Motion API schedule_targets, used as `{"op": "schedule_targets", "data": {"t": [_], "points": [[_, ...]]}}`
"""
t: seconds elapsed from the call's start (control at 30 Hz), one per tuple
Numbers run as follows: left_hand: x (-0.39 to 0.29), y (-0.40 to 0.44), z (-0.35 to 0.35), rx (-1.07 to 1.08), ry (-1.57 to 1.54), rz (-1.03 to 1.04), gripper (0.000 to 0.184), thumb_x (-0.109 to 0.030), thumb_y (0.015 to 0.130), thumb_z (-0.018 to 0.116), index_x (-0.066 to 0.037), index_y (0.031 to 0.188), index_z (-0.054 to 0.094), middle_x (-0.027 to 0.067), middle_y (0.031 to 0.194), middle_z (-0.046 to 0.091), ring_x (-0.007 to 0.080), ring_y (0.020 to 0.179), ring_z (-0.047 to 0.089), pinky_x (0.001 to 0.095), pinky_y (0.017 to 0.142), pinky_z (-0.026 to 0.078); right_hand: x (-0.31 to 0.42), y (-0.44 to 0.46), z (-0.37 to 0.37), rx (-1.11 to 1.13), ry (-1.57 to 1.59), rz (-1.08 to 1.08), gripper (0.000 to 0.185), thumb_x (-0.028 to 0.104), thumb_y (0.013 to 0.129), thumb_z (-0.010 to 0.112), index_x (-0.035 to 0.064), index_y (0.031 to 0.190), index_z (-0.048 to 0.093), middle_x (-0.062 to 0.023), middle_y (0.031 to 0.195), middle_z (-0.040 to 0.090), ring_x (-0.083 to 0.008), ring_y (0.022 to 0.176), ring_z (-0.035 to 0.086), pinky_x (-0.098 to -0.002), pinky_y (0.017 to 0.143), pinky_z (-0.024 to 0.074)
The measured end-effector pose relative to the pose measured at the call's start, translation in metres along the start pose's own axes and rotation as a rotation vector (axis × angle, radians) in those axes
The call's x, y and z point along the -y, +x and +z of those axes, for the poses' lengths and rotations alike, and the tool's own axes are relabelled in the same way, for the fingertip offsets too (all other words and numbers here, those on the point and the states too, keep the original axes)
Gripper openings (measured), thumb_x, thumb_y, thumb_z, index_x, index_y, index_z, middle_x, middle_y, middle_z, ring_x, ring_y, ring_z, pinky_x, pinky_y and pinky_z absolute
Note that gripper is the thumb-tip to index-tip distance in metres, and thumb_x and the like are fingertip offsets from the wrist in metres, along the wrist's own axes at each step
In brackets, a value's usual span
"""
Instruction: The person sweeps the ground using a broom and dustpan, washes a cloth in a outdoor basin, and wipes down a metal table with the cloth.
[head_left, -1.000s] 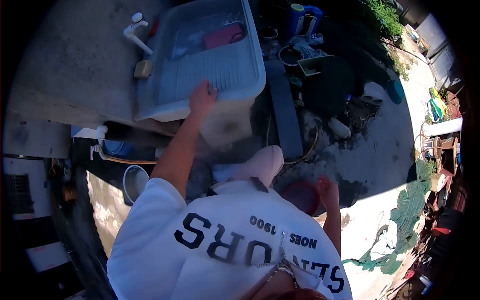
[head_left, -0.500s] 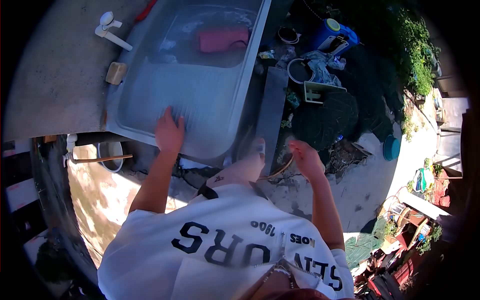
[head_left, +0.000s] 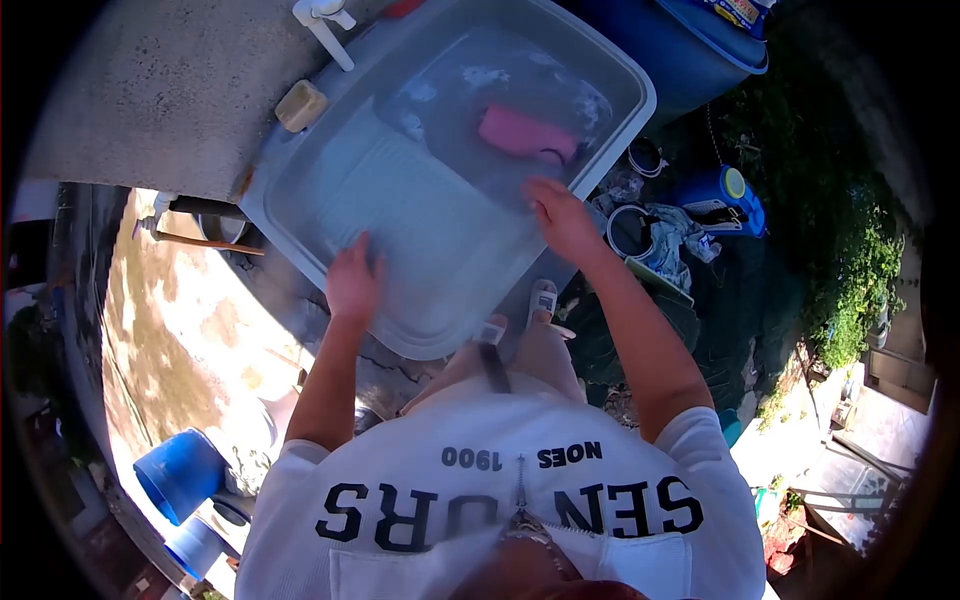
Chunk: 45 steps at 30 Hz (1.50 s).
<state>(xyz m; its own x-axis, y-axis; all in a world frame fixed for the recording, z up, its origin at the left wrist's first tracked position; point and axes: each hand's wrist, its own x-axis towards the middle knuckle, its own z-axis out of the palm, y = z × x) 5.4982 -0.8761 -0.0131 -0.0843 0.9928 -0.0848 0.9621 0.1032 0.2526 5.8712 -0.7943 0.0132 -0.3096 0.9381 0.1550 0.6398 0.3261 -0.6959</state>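
Note:
A grey wash basin (head_left: 400, 345) with a ribbed slope holds cloudy water with patches of foam. A pink item (head_left: 528, 134) with a dark loop lies in the water at its far part. My left hand (head_left: 354, 278) is at the basin's near left edge, fingers apart, with nothing in it. Over the right side of the basin is my right hand (head_left: 563, 217), fingers bent and partly turned away, short of the pink item. A tan soap-like block (head_left: 300, 106) rests on the basin's left rim.
A white tap (head_left: 330, 32) stands beyond the block. Behind the basin on the right is a large blue barrel (head_left: 680, 60). A blue and yellow container (head_left: 732, 200), cloths and a ring-shaped item lie at right. A blue bucket (head_left: 180, 475) is at lower left.
The view has turned and the basin now lies in front of me. My right hand has come up from beside my body to over the basin. My left hand remains at its near side.

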Motion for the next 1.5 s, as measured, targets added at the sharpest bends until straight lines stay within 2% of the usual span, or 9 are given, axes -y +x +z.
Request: {"op": "schedule_targets", "data": {"t": [0.13, 0.3, 0.43, 0.7, 0.9, 1.07, 1.17, 1.4, 1.5], "points": [[-0.002, 0.003, 0.004, -0.069, -0.406, -0.224, 0.050, -0.028, 0.097, 0.060, -0.008, 0.142, 0.051, 0.0152, 0.126, 0.066, 0.0298, 0.107, 0.066, 0.0400, 0.093, 0.053, -0.112, 0.111, 0.007, 0.328, -0.542, -0.267, 0.037, 0.010, 0.096, 0.055, 0.0120, 0.133, 0.060, -0.0169, 0.142, 0.055, -0.0386, 0.134, 0.048, -0.0421, 0.106, 0.0453], [-0.058, 0.030, 0.030, -0.095, -1.100, -0.125, 0.043, -0.020, 0.104, 0.056, -0.003, 0.143, 0.050, 0.0081, 0.129, 0.063, 0.0194, 0.115, 0.059, 0.0356, 0.100, 0.048, -0.149, 0.188, 0.045, 0.448, -0.768, 0.348, 0.054, 0.033, 0.095, 0.057, 0.0192, 0.147, 0.047, -0.0154, 0.145, 0.053, -0.0367, 0.142, 0.039, -0.0505, 0.112, 0.0387], [-0.165, 0.088, 0.035, 0.113, -1.473, -0.361, 0.048, -0.027, 0.104, 0.058, -0.008, 0.146, 0.048, 0.0105, 0.135, 0.058, 0.0196, 0.121, 0.056, 0.0364, 0.102, 0.048, -0.162, 0.173, 0.141, 0.453, -0.809, 0.002, 0.048, 0.035, 0.091, 0.060, 0.0172, 0.135, 0.057, -0.0158, 0.139, 0.058, -0.0369, 0.134, 0.047, -0.0508, 0.109, 0.0409], [-0.222, 0.178, 0.073, 0.243, -1.787, -0.879, 0.053, -0.041, 0.099, 0.061, -0.009, 0.140, 0.054, 0.0140, 0.137, 0.058, 0.0255, 0.125, 0.056, 0.0459, 0.104, 0.047, -0.252, 0.201, 0.142, 0.595, -0.254, -0.077, 0.032, 0.026, 0.083, 0.067, 0.0118, 0.112, 0.072, -0.0156, 0.122, 0.066, -0.0377, 0.108, 0.063, -0.0439, 0.099, 0.0489], [-0.195, 0.215, 0.115, 0.519, -2.565, -0.568, 0.045, -0.039, 0.105, 0.046, -0.006, 0.132, 0.058, 0.0139, 0.128, 0.066, 0.0291, 0.116, 0.064, 0.0484, 0.105, 0.047, -0.068, 0.163, 0.047, 0.211, 0.160, -0.372, 0.023, 0.030, 0.089, 0.062, 0.0085, 0.094, 0.068, -0.0180, 0.099, 0.068, -0.0387, 0.093, 0.065, -0.0522, 0.082, 0.0509], [-0.220, 0.205, 0.127, 0.196, -2.529, -0.079, 0.038, -0.028, 0.107, 0.043, -0.006, 0.138, 0.050, 0.0127, 0.128, 0.064, 0.0309, 0.121, 0.060, 0.0480, 0.104, 0.048, -0.087, 0.161, 0.072, 0.065, -0.240, -0.381, 0.014, 0.020, 0.085, 0.063, 0.0095, 0.094, 0.067, -0.0116, 0.103, 0.068, -0.0347, 0.094, 0.065, -0.0431, 0.084, 0.0520], [-0.249, 0.213, 0.099, 0.112, -2.374, -0.699, 0.039, -0.031, 0.107, 0.042, -0.006, 0.136, 0.051, 0.0115, 0.128, 0.061, 0.0306, 0.115, 0.060, 0.0468, 0.097, 0.052, -0.153, 0.228, 0.077, 0.260, -0.197, -0.133, 0.020, 0.028, 0.086, 0.061, 0.0115, 0.096, 0.066, -0.0092, 0.100, 0.068, -0.0329, 0.094, 0.066, -0.0467, 0.077, 0.0533], [-0.222, 0.207, 0.159, 0.570, -2.116, -0.953, 0.079, -0.066, 0.100, 0.037, -0.001, 0.146, 0.042, 0.0168, 0.138, 0.055, 0.0335, 0.123, 0.057, 0.0535, 0.106, 0.044, -0.221, 0.228, 0.094, 0.150, -0.547, -0.043, 0.024, 0.029, 0.091, 0.058, 0.0113, 0.102, 0.070, -0.0157, 0.102, 0.070, -0.0359, 0.095, 0.067, -0.0467, 0.087, 0.0537], [-0.240, 0.208, 0.124, 0.436, -1.958, -1.190, 0.080, -0.068, 0.100, 0.034, -0.002, 0.143, 0.046, 0.0156, 0.132, 0.058, 0.0309, 0.115, 0.060, 0.0487, 0.100, 0.048, -0.219, 0.220, 0.107, 0.785, -0.202, -0.256, 0.024, 0.028, 0.093, 0.059, 0.0088, 0.102, 0.071, -0.0175, 0.103, 0.070, -0.0344, 0.096, 0.067, -0.0423, 0.092, 0.0528]]}}
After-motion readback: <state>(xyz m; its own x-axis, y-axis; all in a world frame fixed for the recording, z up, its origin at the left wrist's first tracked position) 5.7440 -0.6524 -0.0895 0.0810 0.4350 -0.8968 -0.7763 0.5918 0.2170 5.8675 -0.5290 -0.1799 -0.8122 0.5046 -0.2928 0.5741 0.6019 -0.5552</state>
